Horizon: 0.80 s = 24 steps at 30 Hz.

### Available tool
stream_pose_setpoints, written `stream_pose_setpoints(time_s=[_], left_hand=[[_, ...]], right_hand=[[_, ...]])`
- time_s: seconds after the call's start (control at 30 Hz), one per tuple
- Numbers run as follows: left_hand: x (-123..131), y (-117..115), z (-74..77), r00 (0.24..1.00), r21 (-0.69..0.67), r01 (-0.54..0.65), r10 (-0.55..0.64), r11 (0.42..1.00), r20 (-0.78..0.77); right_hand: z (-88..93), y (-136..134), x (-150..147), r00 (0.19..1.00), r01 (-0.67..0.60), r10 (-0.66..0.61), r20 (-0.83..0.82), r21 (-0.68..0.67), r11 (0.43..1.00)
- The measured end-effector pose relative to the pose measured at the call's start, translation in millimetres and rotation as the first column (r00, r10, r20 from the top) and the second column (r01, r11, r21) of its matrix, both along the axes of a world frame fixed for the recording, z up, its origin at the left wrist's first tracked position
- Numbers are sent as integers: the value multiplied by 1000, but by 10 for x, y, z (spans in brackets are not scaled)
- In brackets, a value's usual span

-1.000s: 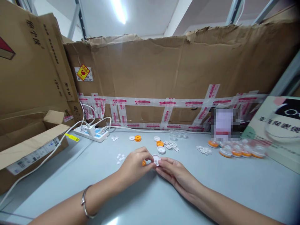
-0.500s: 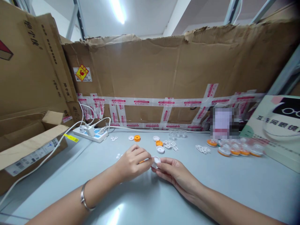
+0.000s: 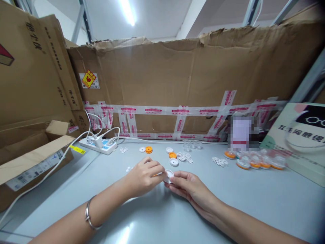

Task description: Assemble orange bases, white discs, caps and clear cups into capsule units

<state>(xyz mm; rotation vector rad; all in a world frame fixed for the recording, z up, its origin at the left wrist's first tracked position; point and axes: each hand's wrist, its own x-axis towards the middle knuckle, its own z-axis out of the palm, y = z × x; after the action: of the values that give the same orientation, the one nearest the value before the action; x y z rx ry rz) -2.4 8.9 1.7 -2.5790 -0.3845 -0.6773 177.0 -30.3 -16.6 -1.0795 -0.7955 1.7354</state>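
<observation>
While the right hand [image 3: 194, 189] pinches a white cup [image 3: 169, 176] by its edge, the bunched fingertips of the left hand [image 3: 146, 178] meet its other side.
Whether those left fingertips grip anything cannot be told; an orange part [image 3: 155, 175] shows beneath the forefinger. Just beyond the fingers lie white rings [image 3: 174, 162], an orange ring [image 3: 173, 155] and white plates [image 3: 185, 158]. Well to their right, clear-domed orange pieces [image 3: 255, 161] stand by a pale box [image 3: 308, 164] reading "互", then, past an obscured character, "网眼镜". Well left of them, a yellow tag [image 3: 77, 149] beside a power strip [image 3: 99, 145] is too small to read. Farthest beyond, a carton [image 3: 154, 74] bears red-printed tape [image 3: 180, 110] and a yellow-and-red sticker [image 3: 88, 79] with a glass symbol.
</observation>
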Motion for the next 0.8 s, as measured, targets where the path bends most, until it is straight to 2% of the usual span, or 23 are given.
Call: stream_pose_setpoints(time_s=[0.2, 0.4, 0.8], left_hand=[[16, -11, 7, 999, 9, -24, 25, 1000, -35], [8, -11, -33, 989, 37, -28, 33, 999, -141], [-4, -19, -51, 980, 35, -3, 9, 999, -199]], right_hand=[[-54, 33, 12, 1000, -1, 1, -4, -6, 1000], [-147, 88, 22, 1000, 7, -7, -5, -21, 1000], [-158, 75, -41, 999, 39, -39, 37, 5, 999]])
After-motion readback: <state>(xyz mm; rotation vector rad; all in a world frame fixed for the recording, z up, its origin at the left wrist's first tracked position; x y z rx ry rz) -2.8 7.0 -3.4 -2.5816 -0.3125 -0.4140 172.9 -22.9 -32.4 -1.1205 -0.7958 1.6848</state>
